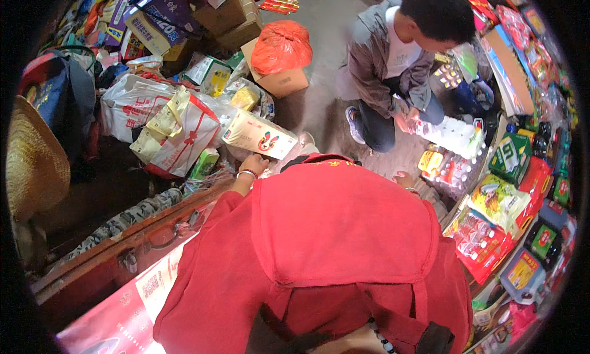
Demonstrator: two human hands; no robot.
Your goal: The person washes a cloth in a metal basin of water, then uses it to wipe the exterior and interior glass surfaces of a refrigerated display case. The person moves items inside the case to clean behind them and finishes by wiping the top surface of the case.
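Note:
A red apron (347, 219) over red sleeves fills the lower middle and hides most of my forearms. At its upper left edge lies my left hand (253, 164), a beaded bracelet at the wrist. Its fingers look loosely bent, with nothing visible in them. A cream carton (260, 134) with a colourful print is just beyond this hand; I cannot tell whether they touch. My right hand (404, 180) shows past the apron's right edge, partly covered, its fingers slightly apart and no object seen in them. Packed small bottles (452, 169) stand to its right.
A crouching person (393, 65) touches a pack of clear bottles (452, 136). Goods crowd the right side, including a green box (510, 154). On the left are a red-and-white gift bag (184, 133), a straw hat (37, 160), a wooden edge (123, 246) and an orange bag (281, 47).

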